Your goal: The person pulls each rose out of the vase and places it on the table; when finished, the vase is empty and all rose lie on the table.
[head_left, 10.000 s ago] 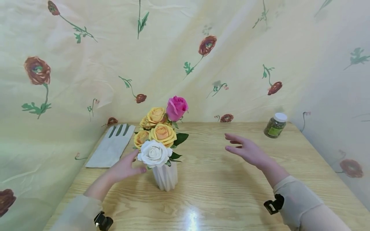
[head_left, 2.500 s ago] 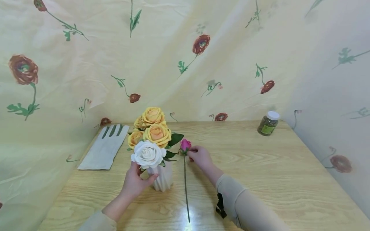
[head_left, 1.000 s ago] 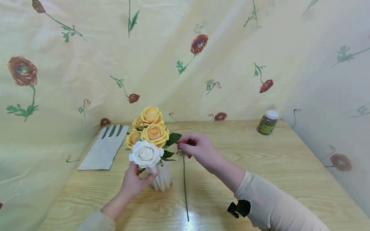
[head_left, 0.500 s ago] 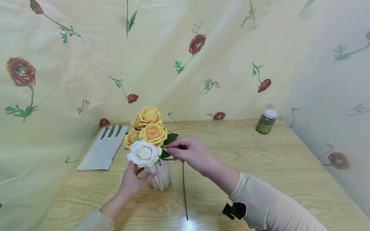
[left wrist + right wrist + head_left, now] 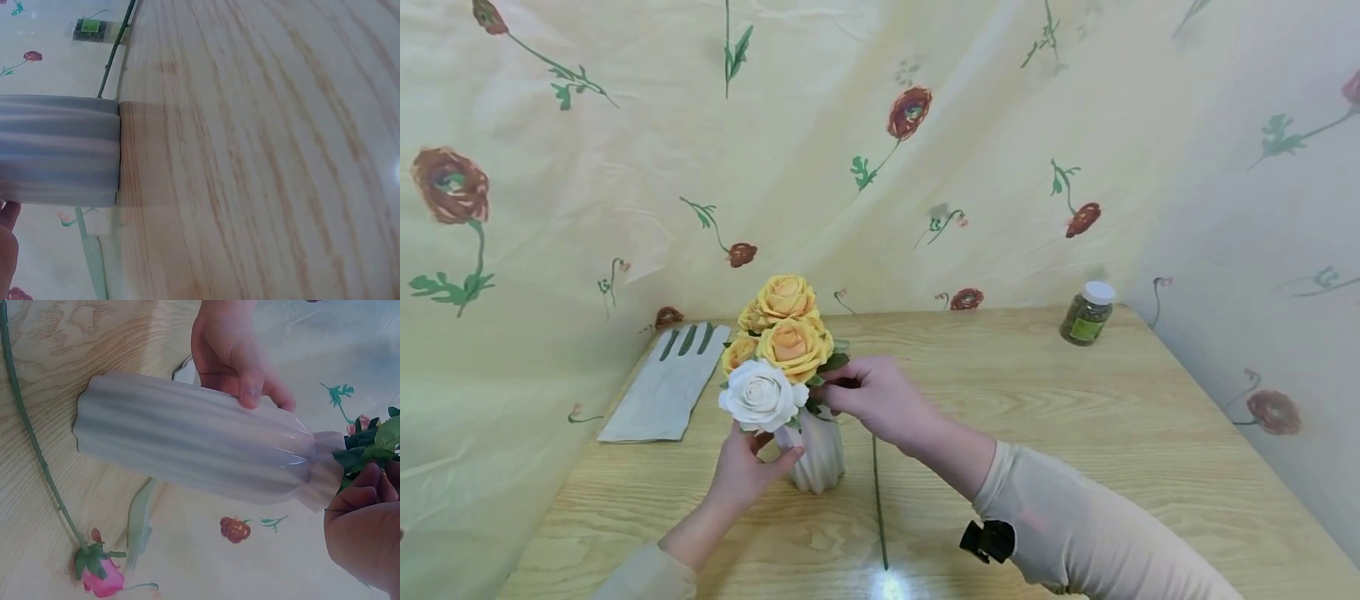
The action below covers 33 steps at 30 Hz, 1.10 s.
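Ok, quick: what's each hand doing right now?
Left hand: grips the white vase.
Right hand: fingers curled at the flower stems; grip unclear.

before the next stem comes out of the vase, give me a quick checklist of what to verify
1. Left hand grips the white vase: ok.
2. Vase upright on the table: ok.
3. Right hand has its fingers at the stems under the yellow roses: ok, which stem cannot tell.
4. Pink rose lies on the table beside the vase, out of it: ok.
5. Jar far from both hands: ok.
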Motion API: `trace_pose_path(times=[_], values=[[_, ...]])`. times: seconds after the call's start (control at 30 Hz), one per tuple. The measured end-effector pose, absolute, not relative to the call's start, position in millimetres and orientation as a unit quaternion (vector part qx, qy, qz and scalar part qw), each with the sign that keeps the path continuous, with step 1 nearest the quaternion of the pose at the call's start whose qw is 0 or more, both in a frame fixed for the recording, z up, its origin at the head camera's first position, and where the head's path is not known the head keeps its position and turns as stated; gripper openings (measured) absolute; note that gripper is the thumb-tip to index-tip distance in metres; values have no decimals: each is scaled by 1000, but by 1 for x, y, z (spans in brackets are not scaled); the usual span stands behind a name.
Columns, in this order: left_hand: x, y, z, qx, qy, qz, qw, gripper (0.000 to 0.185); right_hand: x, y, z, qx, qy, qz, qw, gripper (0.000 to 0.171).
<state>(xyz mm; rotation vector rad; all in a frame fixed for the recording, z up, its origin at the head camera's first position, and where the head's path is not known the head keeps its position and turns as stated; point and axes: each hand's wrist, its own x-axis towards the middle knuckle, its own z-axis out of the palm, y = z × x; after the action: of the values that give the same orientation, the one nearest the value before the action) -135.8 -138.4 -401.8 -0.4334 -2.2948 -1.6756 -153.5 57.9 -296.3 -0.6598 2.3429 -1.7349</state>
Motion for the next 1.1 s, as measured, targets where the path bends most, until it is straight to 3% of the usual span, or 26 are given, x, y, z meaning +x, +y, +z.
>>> trace_pose_path(times=[0.3, 0.63, 1.1], values=[[-136, -138, -402, -159, -801, -563, 129, 61, -156, 50, -296, -202, 767, -605, 77, 18], [-133, -137, -402, -146, -807, -560, 121, 59, -155, 42, -302, -190, 783, -592, 32, 13], [-142, -141, -417, -165, -796, -561, 158, 61, -158, 34, -305, -205, 795, -571, -17, 9]])
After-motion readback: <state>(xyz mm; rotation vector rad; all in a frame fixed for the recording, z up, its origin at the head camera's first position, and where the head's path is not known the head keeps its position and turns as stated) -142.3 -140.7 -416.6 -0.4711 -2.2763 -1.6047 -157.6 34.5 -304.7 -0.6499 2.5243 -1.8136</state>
